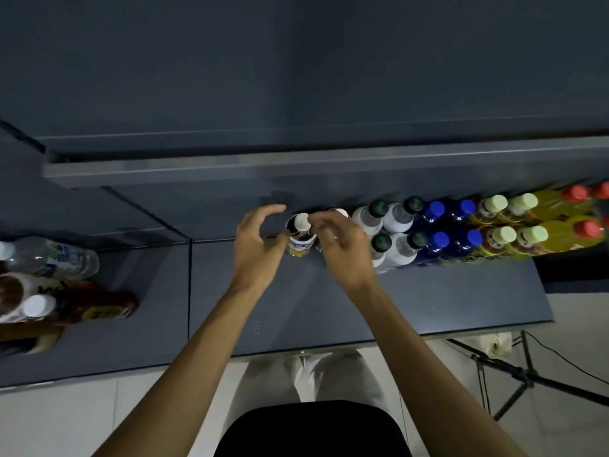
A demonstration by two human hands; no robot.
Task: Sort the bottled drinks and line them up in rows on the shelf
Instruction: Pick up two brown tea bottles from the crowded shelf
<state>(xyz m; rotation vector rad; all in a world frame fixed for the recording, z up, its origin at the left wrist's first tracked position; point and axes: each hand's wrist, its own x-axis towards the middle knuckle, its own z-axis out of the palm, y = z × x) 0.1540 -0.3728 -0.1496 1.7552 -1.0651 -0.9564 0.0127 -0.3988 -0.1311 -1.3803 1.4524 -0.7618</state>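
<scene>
At the centre of the frame, a small clear bottle (300,237) with a white cap and a blue-and-white label over a yellowish base stands upright on the grey-blue shelf (428,298), at the left end of the sorted rows. The left hand (255,249) is beside it on the left, fingers loosely curved and spread, the thumb near the bottle's body; no closed grasp is visible, so the hand reads as released. The right hand (341,244) is just right of the bottle, fingers bent with the tips at the cap; whether they pinch the cap or only touch it cannot be told. A second white cap (340,212) shows behind the right hand. To the right, the rows run two deep: frosted white bottles with dark caps (392,222), blue bottles with blue caps (441,225), amber bottles with pale green caps (504,219), and yellow bottles with red caps (566,212). At the left edge of the frame, unsorted bottles (49,278) lie together on the shelf.
</scene>
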